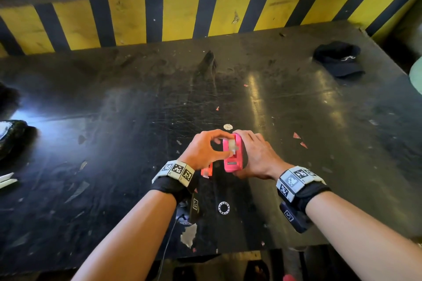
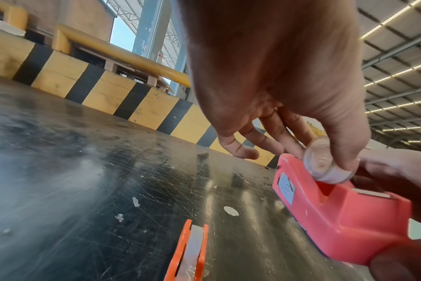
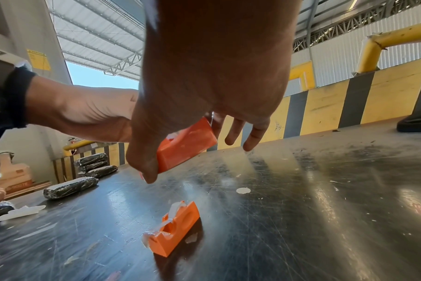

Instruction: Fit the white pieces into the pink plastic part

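While the dark, scratched bench (image 1: 296,102) runs back to a yellow-and-black striped barrier (image 1: 182,16) along its far edge, a black cap (image 1: 338,59) lies near the far right corner. Above the middle of the near edge, the right hand (image 1: 258,155) grips a pink tape dispenser (image 1: 234,155), thumb and fingers curled round its body, holding it clear of the surface. The left hand (image 1: 203,150) pinches a small clear tape roll (image 2: 324,163) between thumb and finger, the roll touching the dispenser's top slot. Just beside, under the left wrist, a smaller orange dispenser (image 3: 173,230) rests on the bench.
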A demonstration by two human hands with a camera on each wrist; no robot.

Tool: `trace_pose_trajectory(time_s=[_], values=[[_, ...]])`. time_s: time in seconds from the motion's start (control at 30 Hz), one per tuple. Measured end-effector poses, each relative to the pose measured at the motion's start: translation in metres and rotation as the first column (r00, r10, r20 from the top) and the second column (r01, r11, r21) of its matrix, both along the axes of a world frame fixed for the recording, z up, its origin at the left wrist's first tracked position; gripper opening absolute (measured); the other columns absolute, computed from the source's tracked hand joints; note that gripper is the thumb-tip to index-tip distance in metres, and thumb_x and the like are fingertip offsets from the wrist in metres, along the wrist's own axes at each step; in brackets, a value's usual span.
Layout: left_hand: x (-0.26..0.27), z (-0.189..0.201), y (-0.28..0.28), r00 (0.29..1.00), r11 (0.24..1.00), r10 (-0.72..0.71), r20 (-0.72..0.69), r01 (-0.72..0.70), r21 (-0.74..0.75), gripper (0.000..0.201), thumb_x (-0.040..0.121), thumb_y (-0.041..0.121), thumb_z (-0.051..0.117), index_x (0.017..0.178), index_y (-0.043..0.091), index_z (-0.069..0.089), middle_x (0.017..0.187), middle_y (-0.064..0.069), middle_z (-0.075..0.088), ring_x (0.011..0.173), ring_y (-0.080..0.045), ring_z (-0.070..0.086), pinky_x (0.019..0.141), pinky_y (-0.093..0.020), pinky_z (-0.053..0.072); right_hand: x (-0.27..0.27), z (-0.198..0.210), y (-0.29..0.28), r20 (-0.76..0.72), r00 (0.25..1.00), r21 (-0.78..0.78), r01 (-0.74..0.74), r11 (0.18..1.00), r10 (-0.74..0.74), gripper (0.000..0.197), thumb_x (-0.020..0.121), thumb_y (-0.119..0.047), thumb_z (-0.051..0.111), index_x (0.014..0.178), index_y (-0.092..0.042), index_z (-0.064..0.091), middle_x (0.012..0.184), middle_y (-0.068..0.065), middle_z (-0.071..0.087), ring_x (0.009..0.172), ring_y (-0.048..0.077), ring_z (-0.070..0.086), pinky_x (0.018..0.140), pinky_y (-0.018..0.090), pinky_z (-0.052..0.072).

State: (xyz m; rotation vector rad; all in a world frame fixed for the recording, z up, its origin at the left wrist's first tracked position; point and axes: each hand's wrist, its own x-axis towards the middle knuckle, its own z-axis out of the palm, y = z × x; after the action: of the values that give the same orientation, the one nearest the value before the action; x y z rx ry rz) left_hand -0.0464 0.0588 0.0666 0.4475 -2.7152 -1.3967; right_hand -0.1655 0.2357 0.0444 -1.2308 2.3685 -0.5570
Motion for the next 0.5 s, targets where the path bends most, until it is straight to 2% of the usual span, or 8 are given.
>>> trace_pose_trajectory(time_s=[0.07, 0.17, 0.23, 0.37, 0.5], values=[[0.001, 0.001, 0.0, 1.0, 0.999, 0.002, 0.0, -0.002, -0.042, 0.044, 0.078, 0.035, 0.087, 0.12, 0.035, 0.072, 0.097, 0.024, 0.064, 0.086, 0.014, 0.059, 0.076, -0.016, 0.044, 0.002, 0.002, 0.0, -0.005, 1.0, -0.003, -0.002, 1.0, 0.002, 0.119, 0.053, -0.056, 0.088, 0.153, -0.032, 0.029, 0.15, -0.006, 0.043, 0.131, 0.029, 0.047, 0.105, 0.054, 0.047], [0.0, -0.002, 0.001, 1.0, 0.997, -0.014, -0.014, 0.013, -0.076, 0.047, 0.076, 0.031, 0.088, 0.12, 0.033, 0.072, 0.119, 0.014, 0.059, 0.102, -0.002, 0.058, 0.085, -0.022, 0.05, 0.004, 0.003, 0.0, -0.017, 1.0, -0.009, -0.01, 1.0, 0.009, 0.121, 0.053, -0.058, 0.087, 0.155, -0.031, 0.027, 0.152, -0.004, 0.044, 0.129, 0.03, 0.049, 0.104, 0.055, 0.048], [0.001, -0.004, 0.002, 1.0, 0.997, -0.004, -0.005, 0.003, -0.075, 0.048, 0.076, 0.027, 0.089, 0.121, 0.031, 0.072, 0.125, 0.008, 0.053, 0.106, -0.008, 0.056, 0.087, -0.024, 0.052, 0.006, 0.003, 0.0, -0.016, 1.0, -0.019, -0.01, 1.0, 0.01, 0.122, 0.052, -0.059, 0.087, 0.155, -0.031, 0.026, 0.151, -0.004, 0.045, 0.128, 0.03, 0.051, 0.103, 0.054, 0.049], [0.005, -0.004, 0.004, 1.0, 0.995, 0.01, 0.017, -0.009, -0.095, 0.049, 0.078, 0.028, 0.088, 0.124, 0.03, 0.071, 0.126, 0.006, 0.051, 0.108, -0.011, 0.055, 0.089, -0.024, 0.052, 0.009, 0.002, 0.003, 0.019, 1.0, -0.083, -0.017, 0.996, 0.018, 0.122, 0.052, -0.055, 0.088, 0.154, -0.034, 0.026, 0.145, -0.003, 0.048, 0.123, 0.028, 0.052, 0.102, 0.049, 0.049], [0.009, -0.001, 0.006, 1.0, 0.995, 0.024, 0.004, -0.024, -0.094, 0.049, 0.078, 0.029, 0.088, 0.124, 0.03, 0.072, 0.124, 0.005, 0.052, 0.106, -0.009, 0.055, 0.085, -0.02, 0.051, 0.013, 0.002, 0.01, 0.103, 0.994, -0.188, -0.006, 0.982, 0.026, 0.101, 0.059, -0.044, 0.092, 0.142, -0.038, 0.034, 0.128, -0.004, 0.056, 0.114, 0.023, 0.055, 0.096, 0.04, 0.048]])
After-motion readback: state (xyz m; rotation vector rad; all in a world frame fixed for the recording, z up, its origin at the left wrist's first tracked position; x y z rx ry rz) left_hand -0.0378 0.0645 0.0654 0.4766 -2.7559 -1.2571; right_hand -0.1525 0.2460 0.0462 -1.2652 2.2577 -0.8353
